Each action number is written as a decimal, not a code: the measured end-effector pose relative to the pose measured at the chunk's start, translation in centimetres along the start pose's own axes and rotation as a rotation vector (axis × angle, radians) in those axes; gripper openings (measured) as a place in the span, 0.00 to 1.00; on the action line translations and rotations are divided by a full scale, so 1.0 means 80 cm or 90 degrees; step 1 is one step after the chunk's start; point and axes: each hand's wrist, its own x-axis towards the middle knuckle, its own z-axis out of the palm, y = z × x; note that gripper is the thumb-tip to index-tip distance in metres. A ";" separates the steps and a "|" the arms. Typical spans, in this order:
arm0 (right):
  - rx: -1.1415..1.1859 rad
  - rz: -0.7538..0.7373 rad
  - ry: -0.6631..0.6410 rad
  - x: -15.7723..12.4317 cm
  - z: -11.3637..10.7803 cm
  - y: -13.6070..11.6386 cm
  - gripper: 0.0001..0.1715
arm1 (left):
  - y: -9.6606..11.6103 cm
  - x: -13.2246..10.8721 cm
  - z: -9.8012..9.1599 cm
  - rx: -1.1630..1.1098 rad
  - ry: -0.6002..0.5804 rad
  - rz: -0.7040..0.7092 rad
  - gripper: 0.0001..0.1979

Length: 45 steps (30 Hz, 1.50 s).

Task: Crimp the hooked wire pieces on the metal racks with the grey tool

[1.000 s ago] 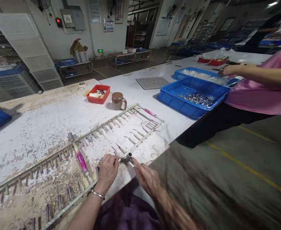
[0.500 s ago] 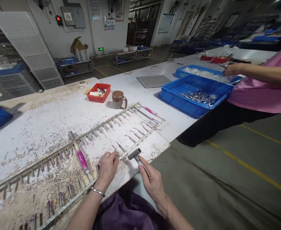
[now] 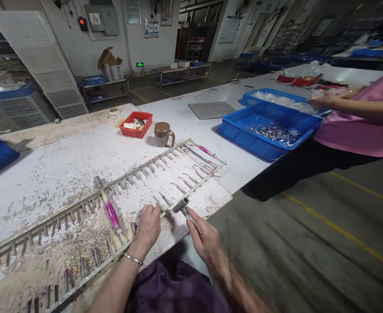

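My right hand (image 3: 206, 237) is closed around the handle of a T-shaped metal hammer (image 3: 180, 205) with a hollow tube for a head. Its head is right at the near rail of a long metal rack (image 3: 199, 184); whether they touch I cannot tell. Beside it, my left hand (image 3: 148, 226), with a bracelet on the wrist, has its fingers closed at the same rail, and what they hold is hidden. Short pegs with thin wires line both rails. A magenta-and-white squid-jig-like body (image 3: 111, 213) lies across the rack, and a second one (image 3: 206, 150) lies at its far end.
Colourful chips (image 3: 80, 243) litter the table under the rack. Beyond it are a brown mug (image 3: 162, 134), a red tray (image 3: 136, 132) and a grey mat (image 3: 211, 110). A blue crate (image 3: 243, 138) with shiny small parts stands right, near a co-worker in a pink top (image 3: 374, 126).
The hammer in my right hand has come slightly down and left, closer to the rail. My left hand stays almost in place. The co-worker's hand has shifted right.
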 end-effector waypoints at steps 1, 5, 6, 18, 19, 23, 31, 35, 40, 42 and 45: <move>0.001 -0.002 0.002 0.001 0.001 0.000 0.23 | -0.002 0.001 0.001 -0.015 0.003 0.005 0.15; -0.001 0.012 0.004 0.002 0.001 -0.003 0.23 | -0.007 0.003 0.005 -0.041 0.028 -0.001 0.17; -0.003 0.014 0.002 0.002 0.000 -0.004 0.23 | -0.008 0.002 0.006 -0.041 0.032 -0.007 0.17; -0.025 -0.010 -0.008 -0.003 -0.005 -0.006 0.23 | 0.004 -0.009 -0.003 0.075 -0.018 -0.036 0.23; -0.023 -0.016 -0.010 -0.002 -0.004 -0.006 0.23 | 0.005 -0.009 -0.004 0.079 -0.016 -0.040 0.22; -0.002 -0.039 -0.021 0.004 -0.001 -0.014 0.22 | 0.006 -0.009 -0.004 0.084 -0.010 -0.047 0.21; -0.020 -0.131 0.000 0.014 0.006 -0.025 0.27 | 0.007 -0.007 -0.010 0.033 -0.010 -0.027 0.16; -0.116 -0.146 -0.072 0.017 0.011 -0.019 0.24 | 0.007 -0.007 -0.009 0.065 -0.016 -0.015 0.17; -0.053 -0.164 -0.007 0.025 0.001 -0.023 0.28 | 0.009 -0.008 -0.011 0.074 -0.066 -0.031 0.16; -0.068 -0.186 0.000 0.023 0.002 -0.023 0.27 | 0.010 -0.008 -0.012 0.073 -0.079 -0.043 0.15; -0.121 -0.193 -0.061 0.021 0.003 -0.020 0.24 | 0.011 -0.008 -0.013 0.070 -0.073 -0.038 0.16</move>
